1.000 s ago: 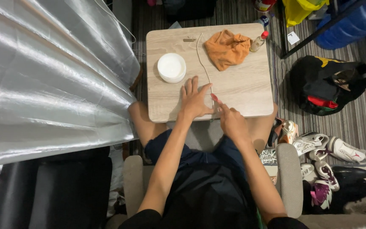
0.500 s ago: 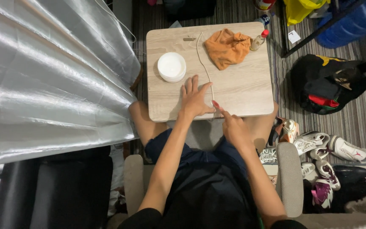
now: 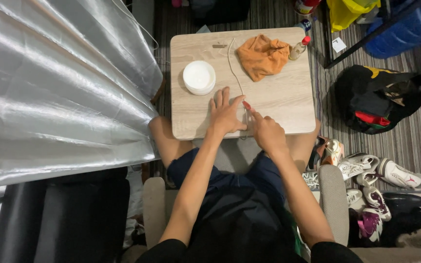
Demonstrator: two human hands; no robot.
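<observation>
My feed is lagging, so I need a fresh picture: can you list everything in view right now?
Small light wooden table: one, centre.
Thin pale cord: one, running down the table to the hands.
Round white lidded container: one, table left.
Crumpled orange cloth: one, table top right.
Small red-capped bottle: one, beside the cloth.
Silver curtain: one, left.
Black bag: one, floor right.
Sneakers: several, floor lower right.
Left hand: flat on table.
Right hand: at the cord.

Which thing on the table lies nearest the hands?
The thin cord, running down under the fingertips; the white round container and orange cloth lie farther up.
</observation>
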